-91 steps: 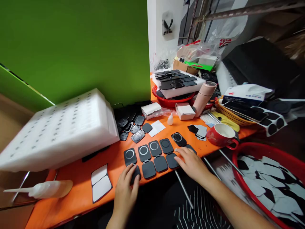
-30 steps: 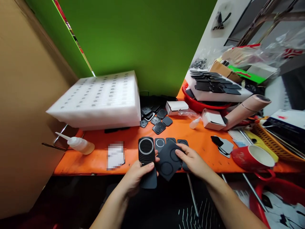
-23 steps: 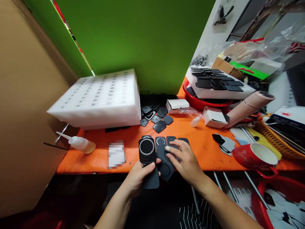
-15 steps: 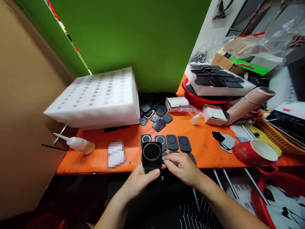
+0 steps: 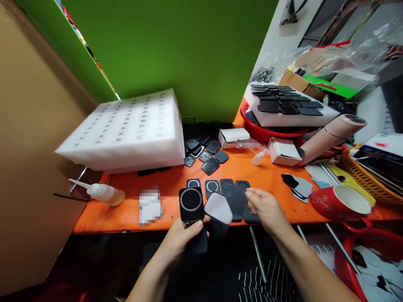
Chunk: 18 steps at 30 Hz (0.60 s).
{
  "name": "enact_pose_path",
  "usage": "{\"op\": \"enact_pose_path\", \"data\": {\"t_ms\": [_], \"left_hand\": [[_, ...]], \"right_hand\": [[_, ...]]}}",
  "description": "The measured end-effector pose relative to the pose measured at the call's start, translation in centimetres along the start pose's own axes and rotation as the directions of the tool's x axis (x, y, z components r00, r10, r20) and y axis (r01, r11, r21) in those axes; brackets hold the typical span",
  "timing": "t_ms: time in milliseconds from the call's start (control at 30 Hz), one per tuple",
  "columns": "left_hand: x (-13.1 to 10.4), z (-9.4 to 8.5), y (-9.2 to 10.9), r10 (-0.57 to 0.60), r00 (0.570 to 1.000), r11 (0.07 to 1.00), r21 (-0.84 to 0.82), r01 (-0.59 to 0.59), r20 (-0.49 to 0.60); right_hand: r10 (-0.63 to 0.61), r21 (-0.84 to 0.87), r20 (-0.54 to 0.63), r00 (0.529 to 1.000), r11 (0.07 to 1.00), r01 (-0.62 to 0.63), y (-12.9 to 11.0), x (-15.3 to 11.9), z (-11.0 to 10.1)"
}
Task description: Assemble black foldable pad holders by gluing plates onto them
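Observation:
My left hand [image 5: 185,235] is closed round a black hinged charging pad [image 5: 191,204] with a ring and ribbed face, held upright at the table's front edge. Just right of it is a pale grey, round-cornered sheet [image 5: 220,208], partly over a dark panel; what supports it is unclear. A thin dark sheet [image 5: 234,199], smeared by motion, reaches from there to my right hand [image 5: 262,205], whose fingertips pinch its edge. Similar dark pads stand in a row behind, one with a white ring [image 5: 212,187]; the sheets and my right hand partly cover the row.
A large white foam block [image 5: 126,130] stands at the back left, near black pads [image 5: 209,157]. A glue bottle [image 5: 105,193] lies left. At right are a small dropper bottle [image 5: 258,158], loose grey and black sheets [image 5: 299,188], a red mug [image 5: 327,203] and a pink flask [image 5: 333,136].
My right hand has moved right, away from the charging pad, with a dark sheet stretched from its fingers. A pale sheet now shows between the hands. My left hand has shifted slightly left.

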<state>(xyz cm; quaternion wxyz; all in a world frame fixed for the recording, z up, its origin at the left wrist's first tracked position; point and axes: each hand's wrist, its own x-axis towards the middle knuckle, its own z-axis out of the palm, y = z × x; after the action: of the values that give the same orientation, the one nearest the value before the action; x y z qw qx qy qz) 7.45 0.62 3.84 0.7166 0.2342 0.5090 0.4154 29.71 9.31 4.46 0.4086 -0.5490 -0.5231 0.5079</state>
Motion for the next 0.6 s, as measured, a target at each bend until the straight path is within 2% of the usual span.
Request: {"op": "enact_pose_path", "data": {"t_ms": [33,100,200,333,400,467,600], "left_hand": [[0.2,-0.1,0.1,-0.021,0.999,0.999,-0.025,0.020,-0.032],[1.1,0.1,0.4,-0.039,0.998,0.998,-0.058,0.036,-0.055],[4.1,1.7,1.8,-0.002,1.000,0.989,-0.149,-0.003,-0.029],[9.0,4.9,4.4,0.089,0.996,0.968,-0.235,-0.083,0.018],[10.1,6.0,4.9,0.116,0.993,0.965,-0.236,-0.112,0.002],[9.8,6.3,4.5,0.123,0.992,0.965,-0.235,-0.117,0.009],[7.0,5.2,1.8,0.039,0.991,0.979,-0.206,-0.013,0.125]], "right_hand": [[0.061,0.141,-0.089,0.994,0.989,-0.048,0.0,0.5,-1.1],[0.141,0.364,-0.238,0.961,0.930,-0.047,-0.1,1.2,-3.3],[0.171,0.524,-0.345,0.923,0.851,0.038,-0.9,1.4,-5.6],[0.101,0.569,-0.337,0.936,0.814,0.117,-1.9,0.5,-6.1],[0.077,0.532,-0.316,0.946,0.839,0.110,-2.0,-0.1,-5.8],[0.093,0.511,-0.258,0.962,0.858,0.054,-1.8,-0.6,-5.4],[0.204,0.545,-0.006,0.979,0.821,-0.168,-1.1,-1.0,-3.9]]}}
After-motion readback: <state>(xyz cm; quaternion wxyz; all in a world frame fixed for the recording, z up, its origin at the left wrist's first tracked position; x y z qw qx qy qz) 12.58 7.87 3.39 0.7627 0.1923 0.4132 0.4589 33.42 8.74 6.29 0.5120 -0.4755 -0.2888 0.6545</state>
